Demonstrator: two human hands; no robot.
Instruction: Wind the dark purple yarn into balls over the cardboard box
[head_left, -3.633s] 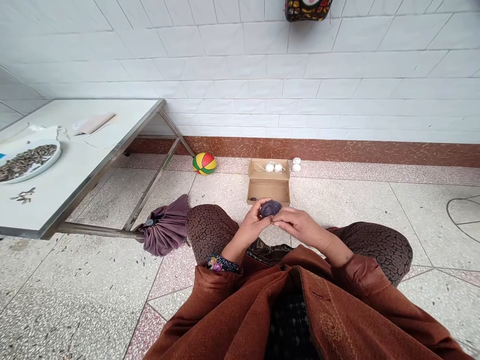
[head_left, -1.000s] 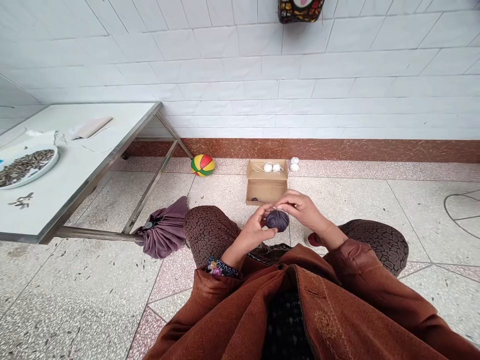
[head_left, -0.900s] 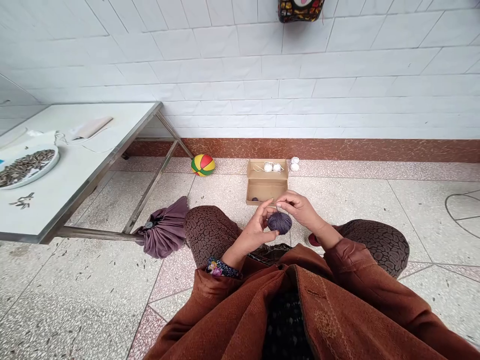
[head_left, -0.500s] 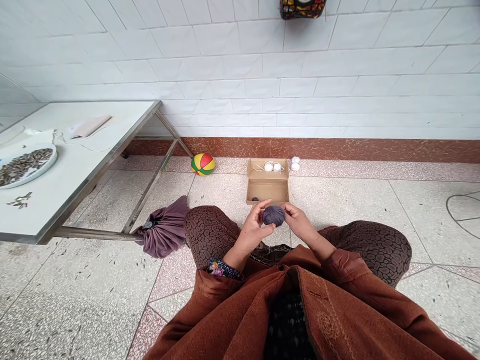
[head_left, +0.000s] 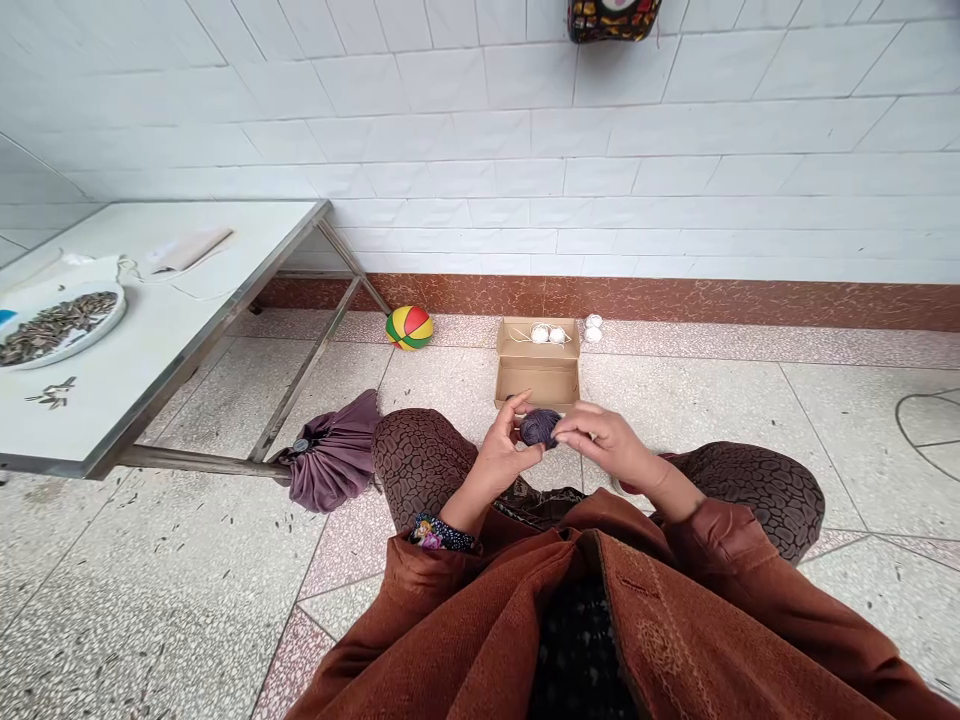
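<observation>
A dark purple-grey ball of yarn rests between the thumb and fingers of my left hand, which is closed around its left side. At the ball's right edge, my right hand pinches with thumb and forefinger. A loose strand is too fine to make out there. Just beyond my hands lies an open cardboard box on the floor. White yarn balls with a loose strand sit at its raised lid. A dark bit at the box's near left corner is mostly hidden behind my left fingers.
More white balls lie right of the box by the wall. To the left are a colourful ball, a purple cloth bag and a metal-framed table bearing a dish of seeds. A wire ring is at far right.
My right hand has turned, its back now more upward, and its fingers have shifted over the ball's right edge. The yarn ball has moved slightly left and turned in my left hand.
</observation>
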